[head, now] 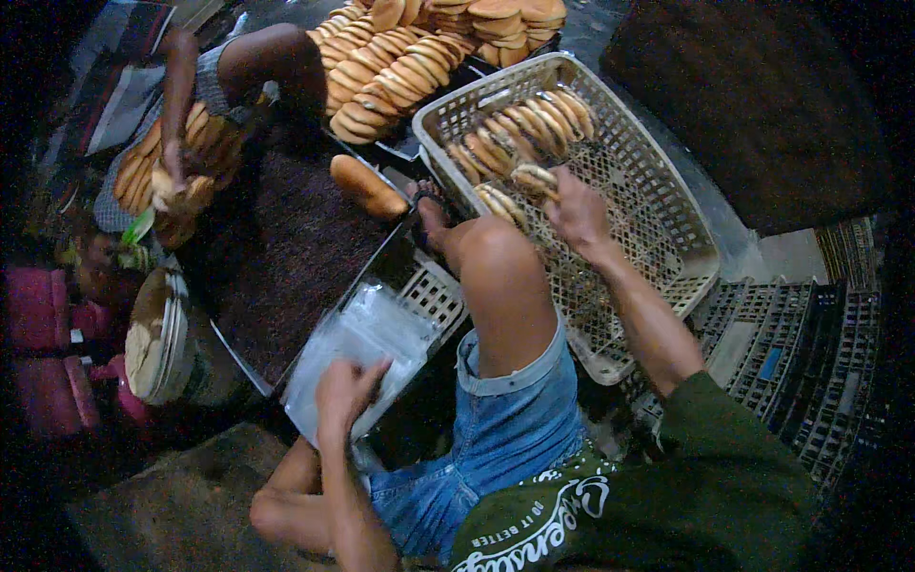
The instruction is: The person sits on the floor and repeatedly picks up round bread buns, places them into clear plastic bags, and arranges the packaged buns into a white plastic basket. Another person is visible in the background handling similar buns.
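Note:
My right hand point(577, 213) reaches into a large pale plastic crate point(661, 250) and grips a filled bread roll point(532, 180) that looks wrapped in clear plastic. Beside it in the crate lies a row of similar wrapped rolls point(525, 129), with a few more rolls point(500, 204) close to my knee. My left hand point(348, 393) rests on or just over a stack of clear plastic bags point(389, 322). Its fingers are curled and blurred, the thumb sticking out, so any hold on a bag cannot be made out.
Many bread rolls point(389, 82) are piled on a dark tray ahead. One loose roll point(368, 187) lies nearer me. At left, another person's hand point(175, 164) works among rolls, near a green-handled tool point(139, 227). Stacked crates point(768, 350) stand right; a round tub point(157, 343) stands left.

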The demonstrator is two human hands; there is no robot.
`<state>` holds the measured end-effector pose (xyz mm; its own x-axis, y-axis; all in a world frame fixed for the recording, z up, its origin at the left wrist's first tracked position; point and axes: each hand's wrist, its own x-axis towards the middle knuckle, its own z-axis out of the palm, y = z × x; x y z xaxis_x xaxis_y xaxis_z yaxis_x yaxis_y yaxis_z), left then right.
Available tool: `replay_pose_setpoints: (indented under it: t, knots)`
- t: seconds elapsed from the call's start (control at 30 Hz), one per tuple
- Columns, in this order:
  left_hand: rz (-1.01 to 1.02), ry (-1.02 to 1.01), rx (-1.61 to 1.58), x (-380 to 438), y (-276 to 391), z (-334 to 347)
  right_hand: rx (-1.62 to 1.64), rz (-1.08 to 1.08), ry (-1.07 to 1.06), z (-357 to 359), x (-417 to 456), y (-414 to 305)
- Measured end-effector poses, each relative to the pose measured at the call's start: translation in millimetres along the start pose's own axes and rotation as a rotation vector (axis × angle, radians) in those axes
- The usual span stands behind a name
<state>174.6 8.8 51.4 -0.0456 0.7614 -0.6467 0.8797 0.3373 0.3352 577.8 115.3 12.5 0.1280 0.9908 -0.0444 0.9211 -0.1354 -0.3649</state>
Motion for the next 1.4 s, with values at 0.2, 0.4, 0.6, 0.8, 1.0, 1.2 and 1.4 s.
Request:
replay_pose_setpoints:
  t: [0.2,0.4,0.6,0.8,1.0,1.2,1.4]
  knots:
    - [-0.025,-0.042,-0.27,-3,-74,31,0.561,-0.101,-0.013,21,60,-55]
    - [0.357,0.267,-0.608,-37,-19,23,0.205,-0.809,-0.532,-48,-73,-230]
    - [0.289,0.367,-1.333,-24,-4,26,0.994,-0.545,-0.201,3,-99,-242]
    - [0.299,0.952,-1.034,-44,14,-11,1.266,0.035,-0.048,43,-130,-219]
    - [0.339,0.819,-1.741,-57,-57,-36,1.782,0.173,-0.875,43,-132,-276]
    - [0.054,1.3,-1.613,-32,-110,-43,1.322,0.031,-0.723,45,-130,-330]
    - [-0.098,1.57,-2.096,-60,-194,-60,0.634,-0.607,-0.248,168,-128,-405]
